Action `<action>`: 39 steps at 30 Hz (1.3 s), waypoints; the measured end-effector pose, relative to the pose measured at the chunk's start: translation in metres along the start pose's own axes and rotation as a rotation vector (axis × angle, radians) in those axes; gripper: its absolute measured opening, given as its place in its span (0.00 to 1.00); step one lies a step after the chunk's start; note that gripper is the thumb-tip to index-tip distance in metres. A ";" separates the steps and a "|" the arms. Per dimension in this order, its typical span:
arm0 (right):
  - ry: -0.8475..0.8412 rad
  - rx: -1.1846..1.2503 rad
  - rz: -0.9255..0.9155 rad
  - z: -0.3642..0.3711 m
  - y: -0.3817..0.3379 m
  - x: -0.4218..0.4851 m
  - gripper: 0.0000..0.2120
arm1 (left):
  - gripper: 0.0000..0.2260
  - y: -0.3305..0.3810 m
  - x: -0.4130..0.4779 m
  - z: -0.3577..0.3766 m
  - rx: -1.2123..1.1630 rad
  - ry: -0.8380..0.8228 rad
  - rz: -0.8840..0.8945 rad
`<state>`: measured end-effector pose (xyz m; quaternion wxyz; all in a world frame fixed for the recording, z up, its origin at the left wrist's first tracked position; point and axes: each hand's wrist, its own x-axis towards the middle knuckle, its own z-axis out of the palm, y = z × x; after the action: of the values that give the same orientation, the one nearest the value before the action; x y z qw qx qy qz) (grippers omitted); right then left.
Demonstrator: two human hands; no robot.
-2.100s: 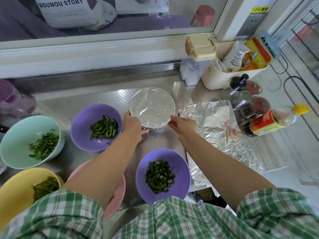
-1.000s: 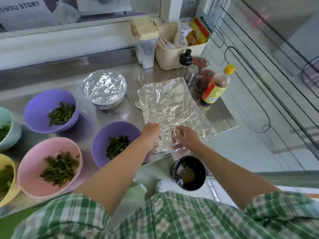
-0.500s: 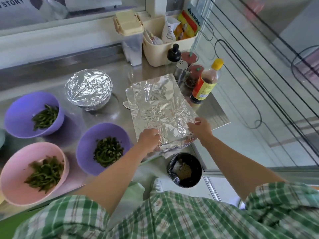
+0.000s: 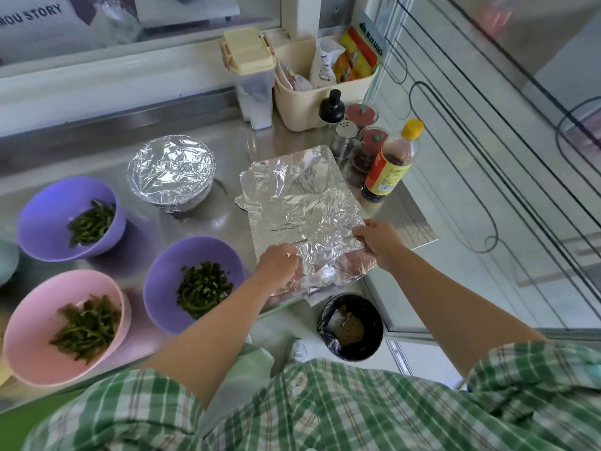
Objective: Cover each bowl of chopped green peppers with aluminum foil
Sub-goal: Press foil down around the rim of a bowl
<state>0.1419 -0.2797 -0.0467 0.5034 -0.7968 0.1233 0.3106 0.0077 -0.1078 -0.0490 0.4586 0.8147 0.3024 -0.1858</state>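
A stack of crinkled aluminum foil sheets point(image 4: 294, 196) lies on the steel counter point(image 4: 227, 141). My left hand point(image 4: 278, 263) pinches the near left corner of the top sheet and my right hand point(image 4: 377, 239) pinches its near right corner, the near edge lifted a little. One bowl wrapped in foil point(image 4: 170, 172) stands behind. Uncovered bowls of chopped green peppers sit to the left: a near purple bowl point(image 4: 162, 281), a far purple bowl point(image 4: 42, 219) and a pink bowl point(image 4: 29, 336).
A soy sauce bottle point(image 4: 388, 167), spice jars point(image 4: 369, 148), a shaker point(image 4: 343, 139) and a cream caddy point(image 4: 305, 102) crowd the back right. A black lined bin point(image 4: 353, 327) stands on the floor below the counter edge. A teal bowl edge point(image 4: 5, 262) shows at far left.
Both hands left the foil-wrapped bowl and went to the foil stack. They spread apart to the near corners of the top sheet, whose near edge now lifts.
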 end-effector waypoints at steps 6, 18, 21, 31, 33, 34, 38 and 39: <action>-0.107 0.528 0.101 -0.014 -0.020 -0.013 0.06 | 0.25 0.008 0.014 -0.015 -0.320 0.251 -0.053; -0.532 0.407 0.025 -0.019 0.001 -0.043 0.06 | 0.10 0.014 -0.001 -0.069 -0.709 0.346 -0.054; -0.525 0.194 -0.087 0.006 -0.014 -0.046 0.17 | 0.05 -0.002 -0.028 -0.086 -0.753 0.339 -0.002; -0.534 -0.112 -0.321 0.109 -0.038 -0.083 0.10 | 0.11 -0.095 -0.102 -0.128 -0.772 0.575 -0.123; -0.510 -0.162 -0.332 0.122 -0.031 -0.088 0.09 | 0.13 -0.112 -0.112 -0.126 -0.676 0.635 -0.107; -0.490 -0.180 -0.334 0.127 -0.028 -0.089 0.09 | 0.16 -0.118 -0.114 -0.124 -0.581 0.682 -0.115; -0.405 -0.229 -0.339 0.142 -0.021 -0.092 0.09 | 0.18 -0.123 -0.120 -0.118 -0.253 0.761 -0.221; -0.384 -0.243 -0.337 0.144 -0.020 -0.092 0.08 | 0.18 -0.123 -0.121 -0.117 -0.200 0.764 -0.248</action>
<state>0.0268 -0.1545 -0.0185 0.4628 -0.7872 -0.1468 0.3802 -0.1607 0.0026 0.0029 0.3643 0.7338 0.5634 0.1063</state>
